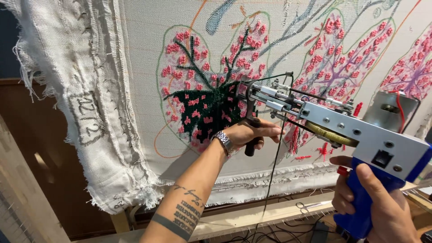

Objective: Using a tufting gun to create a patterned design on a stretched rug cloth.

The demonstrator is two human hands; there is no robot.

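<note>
Left hand: I see my left hand [246,133] closed around the black front handle [252,143] of the tufting gun [342,128], fingers wrapped over it, knuckles toward the cloth.
Right hand: my right hand [382,204] is clenched on the blue rear grip [364,202], low at the right of the view; a red trigger [343,171] shows just above my index finger.
Gun position: the gun runs between my two hands, its silver body tilted up to the left, and its needle end [240,87] meets the backing cloth [135,54] at the right edge of the dark green tufted patch [202,110].
Yarn: a dark yarn strand [274,157] hangs down from the gun, just beside my left hand.
Edges: the pink and green leaf motif [207,85] is ringed by a drawn outline; the cloth's frayed, folded edge [85,126] lies well to the left and its lower hem [270,177] runs just under my left wrist.
Open room: bare cloth lies left of and below the motif; more pink motifs [342,54] crowd the right.
Frame: a wooden frame rail [252,216] sits below, with scissors [310,206] on it near my right hand.
Arm pose: my left forearm [193,198] rises from bottom centre, tattooed, with a metal watch [223,141] at the wrist, bent slightly toward the handle.
</note>
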